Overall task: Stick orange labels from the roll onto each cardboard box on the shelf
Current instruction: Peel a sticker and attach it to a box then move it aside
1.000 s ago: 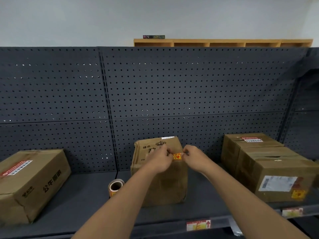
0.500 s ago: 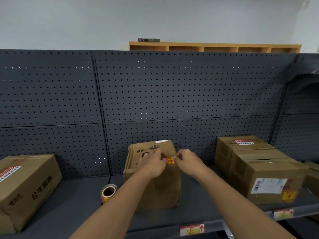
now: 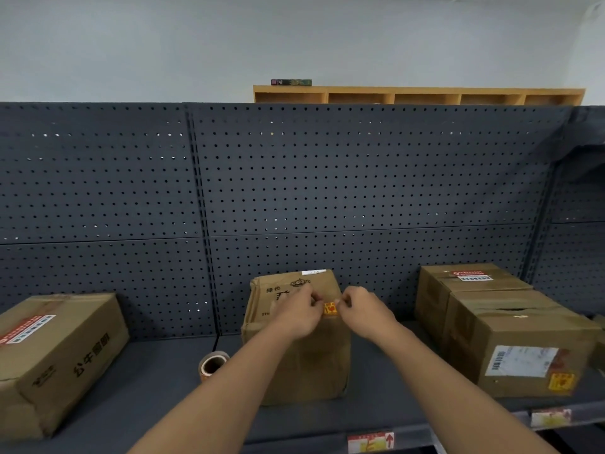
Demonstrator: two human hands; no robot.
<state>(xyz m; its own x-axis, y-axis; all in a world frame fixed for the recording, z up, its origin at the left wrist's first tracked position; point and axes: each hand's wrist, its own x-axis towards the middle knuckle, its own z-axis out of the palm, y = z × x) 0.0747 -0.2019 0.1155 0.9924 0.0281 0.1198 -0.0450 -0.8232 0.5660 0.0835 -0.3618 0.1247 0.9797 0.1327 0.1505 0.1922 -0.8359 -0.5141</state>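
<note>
Head view, left hand (image 3: 299,314) and right hand (image 3: 366,311) — both pinching orange label (image 3: 330,309), against middle box (image 3: 304,362).

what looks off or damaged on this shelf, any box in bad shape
The middle box, where both hands hold an orange label, is crumpled and leans, its sides bowed. The front right box has a gap in its taped top seam. Nothing is spilled.
</note>
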